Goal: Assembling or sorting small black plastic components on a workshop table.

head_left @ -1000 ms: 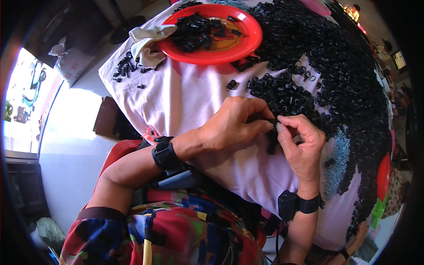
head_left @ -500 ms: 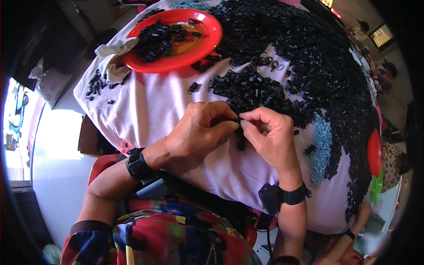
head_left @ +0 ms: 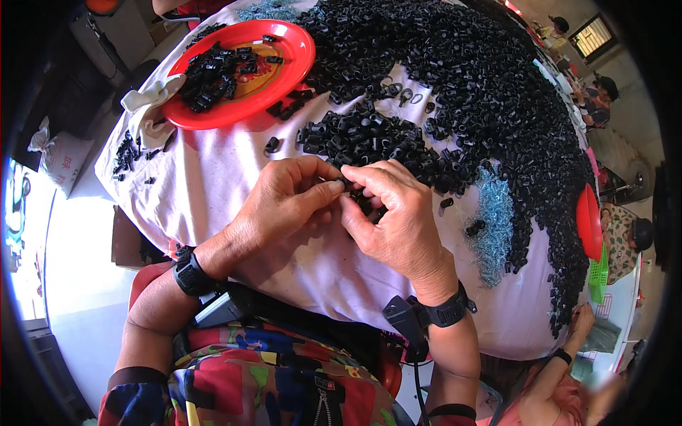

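My left hand and my right hand meet over the near part of the pink cloth, fingertips pinched together. Between them sits a small black plastic part, mostly covered by the fingers; its exact shape does not show. Just beyond the fingertips lies a heap of small black plastic parts. To the right of my right hand is a pile of small bluish metal pieces, too fine to make out singly. A red plate at the far left holds more black parts.
A white glove lies against the plate, with scattered black pieces near it. Black parts cover the table's far and right side. A red dish and green basket stand at the right edge. A co-worker's arm rests at lower right.
The view has shifted, so the table and plate appear further left. My hands remain together at the fingertips; my right hand has turned, showing more of its back.
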### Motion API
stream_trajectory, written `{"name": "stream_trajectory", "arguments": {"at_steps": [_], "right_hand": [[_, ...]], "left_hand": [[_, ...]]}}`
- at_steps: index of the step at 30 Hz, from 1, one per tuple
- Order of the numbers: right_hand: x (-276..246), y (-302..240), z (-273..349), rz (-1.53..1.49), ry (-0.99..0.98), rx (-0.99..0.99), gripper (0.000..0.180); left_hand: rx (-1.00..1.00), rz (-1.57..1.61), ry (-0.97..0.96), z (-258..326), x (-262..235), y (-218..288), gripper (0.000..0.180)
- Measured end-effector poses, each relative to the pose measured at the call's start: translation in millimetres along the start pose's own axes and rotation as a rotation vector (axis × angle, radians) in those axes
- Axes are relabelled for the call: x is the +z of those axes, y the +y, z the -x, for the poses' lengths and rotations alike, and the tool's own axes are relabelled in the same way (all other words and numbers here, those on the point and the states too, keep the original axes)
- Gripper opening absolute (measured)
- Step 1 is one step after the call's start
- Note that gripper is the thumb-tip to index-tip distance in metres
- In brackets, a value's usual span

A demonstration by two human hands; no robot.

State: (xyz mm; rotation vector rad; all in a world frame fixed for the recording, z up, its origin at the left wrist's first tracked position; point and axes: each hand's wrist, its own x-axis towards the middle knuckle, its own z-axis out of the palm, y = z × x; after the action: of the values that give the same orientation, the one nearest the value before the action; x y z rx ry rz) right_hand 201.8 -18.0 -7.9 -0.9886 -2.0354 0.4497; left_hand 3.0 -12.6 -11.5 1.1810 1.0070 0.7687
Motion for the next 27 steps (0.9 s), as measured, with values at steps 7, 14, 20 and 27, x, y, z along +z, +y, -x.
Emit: {"name": "stream_trajectory", "arguments": {"at_steps": [7,14,20,27], "right_hand": [[-0.5,0.5,0.0,0.136,0.025,-0.086,0.04],[-0.5,-2.8,-0.8,0.195,0.018,-0.084,0.039],[-14.1,-6.2,-5.2,-0.061,-0.074,0.084,0.03],[-15.4,0.1,-4.0,-0.111,-0.004,0.098,0.018]], "left_hand": [[0.036,-0.047,-0.022,-4.2,2.7,2.5,0.022],[0.149,0.037,-0.038,-14.3,3.0,-17.7,0.019],[0.037,0.111,-0.163,-9.9,-8.5,-13.3,0.024],[0.07,0.264,-0.238,-7.1,-6.4,-13.8,0.022]]}}
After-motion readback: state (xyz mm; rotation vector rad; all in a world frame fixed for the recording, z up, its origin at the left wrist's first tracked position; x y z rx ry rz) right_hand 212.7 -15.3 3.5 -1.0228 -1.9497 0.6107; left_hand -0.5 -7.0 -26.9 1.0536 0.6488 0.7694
